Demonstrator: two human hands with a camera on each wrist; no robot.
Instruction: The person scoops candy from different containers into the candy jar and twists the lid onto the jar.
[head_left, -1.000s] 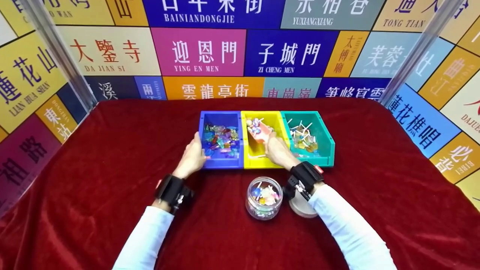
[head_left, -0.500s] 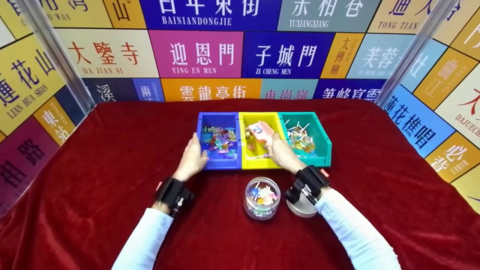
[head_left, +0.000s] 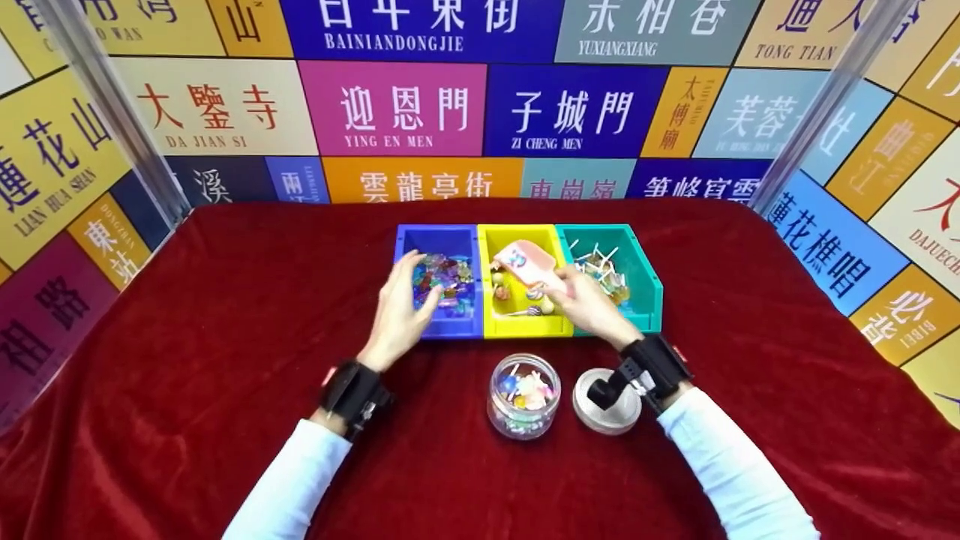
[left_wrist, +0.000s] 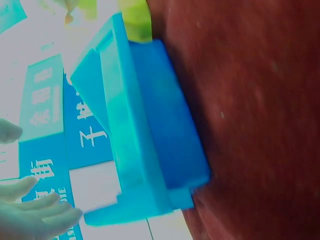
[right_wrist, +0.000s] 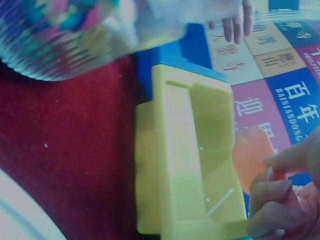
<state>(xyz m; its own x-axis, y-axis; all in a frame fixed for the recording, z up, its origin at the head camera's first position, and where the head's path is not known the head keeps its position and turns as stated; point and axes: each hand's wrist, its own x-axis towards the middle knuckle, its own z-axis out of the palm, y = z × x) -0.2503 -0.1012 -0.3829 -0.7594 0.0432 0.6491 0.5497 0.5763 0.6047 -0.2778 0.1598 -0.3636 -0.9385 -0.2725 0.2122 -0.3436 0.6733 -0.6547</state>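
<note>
My right hand (head_left: pixel 596 304) grips a pink scoop (head_left: pixel 536 262) over the yellow bin (head_left: pixel 529 328). A small blue-and-white candy (head_left: pixel 516 258) lies on the scoop, and several lollipops (head_left: pixel 534 309) are in the bin below. In the right wrist view, curled fingers hold the orange-pink scoop (right_wrist: pixel 252 155) by its handle. My left hand (head_left: pixel 401 311) hovers at the left side of the blue bin (head_left: pixel 450 328), thumb and fingers spread and holding nothing. Colourful clear pieces (head_left: pixel 450 281) fill that bin's bottom. The left wrist view shows the fingers (left_wrist: pixel 47 215) apart from the bin.
A green bin (head_left: pixel 646 300) with white-stick lollipops (head_left: pixel 598 262) adjoins the yellow one on the right. In front stand an uncovered clear jar (head_left: pixel 523 420) of candies and, right of it, a round silvery lid (head_left: pixel 609 416). Red cloth (head_left: pixel 225 337) covers the table; a printed wall rises behind.
My left hand has left the blue bin's outer side and moved right over its edge, fingers spreading. The right hand has drawn back slightly to the right with the scoop, which now carries fewer candies.
</note>
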